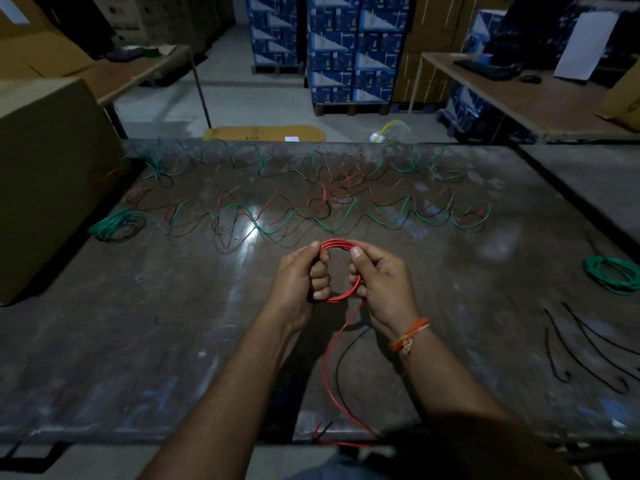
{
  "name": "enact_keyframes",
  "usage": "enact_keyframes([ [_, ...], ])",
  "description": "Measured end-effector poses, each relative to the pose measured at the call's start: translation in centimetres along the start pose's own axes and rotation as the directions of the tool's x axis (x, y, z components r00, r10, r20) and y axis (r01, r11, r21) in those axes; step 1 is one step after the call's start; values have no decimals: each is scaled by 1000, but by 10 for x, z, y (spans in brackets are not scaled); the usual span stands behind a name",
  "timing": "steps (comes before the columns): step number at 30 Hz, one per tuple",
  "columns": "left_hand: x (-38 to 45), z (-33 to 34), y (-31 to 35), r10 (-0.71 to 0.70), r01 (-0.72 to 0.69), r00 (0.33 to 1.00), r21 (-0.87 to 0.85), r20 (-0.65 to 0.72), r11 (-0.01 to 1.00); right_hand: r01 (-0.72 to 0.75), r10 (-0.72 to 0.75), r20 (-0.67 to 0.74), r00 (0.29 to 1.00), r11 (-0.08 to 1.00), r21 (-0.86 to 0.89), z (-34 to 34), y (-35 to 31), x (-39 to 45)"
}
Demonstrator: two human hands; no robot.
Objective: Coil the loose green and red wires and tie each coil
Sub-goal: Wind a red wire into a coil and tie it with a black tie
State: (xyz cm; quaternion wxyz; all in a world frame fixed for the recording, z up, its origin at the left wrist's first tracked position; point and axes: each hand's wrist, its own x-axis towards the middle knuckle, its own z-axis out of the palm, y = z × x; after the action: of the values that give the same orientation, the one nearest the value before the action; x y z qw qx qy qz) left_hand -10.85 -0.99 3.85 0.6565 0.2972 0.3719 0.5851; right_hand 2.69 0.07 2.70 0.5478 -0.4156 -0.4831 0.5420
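Both hands hold a wire coil above the near middle of the surface, the left hand on its left side and the right hand on its right. Loose wires sprawl across the surface behind them. One finished coil lies at far left beside a cardboard box, another coil at the right edge, with cable ties nearer than it.

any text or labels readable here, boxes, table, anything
None can be read.
Blue cartons on the pallets: printed panels, too blurred to read.
Flat cardboard sheet on the floor: small dark marks and a white sticker, too small to read.
Brown box at left: no print visible.
Red coil, in both hands: no markings visible.
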Motion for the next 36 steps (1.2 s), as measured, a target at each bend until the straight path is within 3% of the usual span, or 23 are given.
enact_keyframes([
  [6,-4,-1,3,-35,35,999,1,-5,999,4,-4,-2,1000,997,-78,-2,5,-2],
  [10,-1,-9,6,-94,57,989,-292,-117,955,22,-5,64,998,966,-257,-18,10,-4],
  [15,1,-28,21,-8,-93,980,-490,-201,867,37,0,67,998,827,-561,-45,23,-19],
  [17,1,-32,24,39,-157,972,-521,-230,839,-13,97,76,992,694,-720,-45,25,-25],
  [18,0,-32,24,58,-183,968,-523,-246,833,-1,171,113,979,552,-834,-42,24,-29],
  [19,0,-31,23,76,-205,962,-514,-262,833,59,258,155,954,344,-937,-38,21,-34],
  [21,-1,-27,20,107,-239,949,-457,-296,857,244,391,207,897,-47,-969,-26,11,-48],
  [23,-3,-24,16,149,-264,931,-330,-333,906,392,452,282,846,-168,-904,-18,-4,-60],
  [26,-6,-23,11,249,-292,901,-72,-356,954,540,399,442,803,-173,-824,-10,-28,-62],
  [28,-10,-22,9,301,-303,896,47,-326,952,617,204,588,783,-130,-776,-5,-39,-59],
  [31,-13,-20,4,340,-298,896,179,-286,937,688,-91,682,726,98,-719,-4,-48,-48],
  [33,-16,-20,1,335,-280,914,243,-229,929,702,-208,671,711,249,-667,-6,-47,-36],
  [36,-24,-18,0,303,-255,944,299,-127,920,697,-310,625,716,362,-619,-9,-40,-23],
])
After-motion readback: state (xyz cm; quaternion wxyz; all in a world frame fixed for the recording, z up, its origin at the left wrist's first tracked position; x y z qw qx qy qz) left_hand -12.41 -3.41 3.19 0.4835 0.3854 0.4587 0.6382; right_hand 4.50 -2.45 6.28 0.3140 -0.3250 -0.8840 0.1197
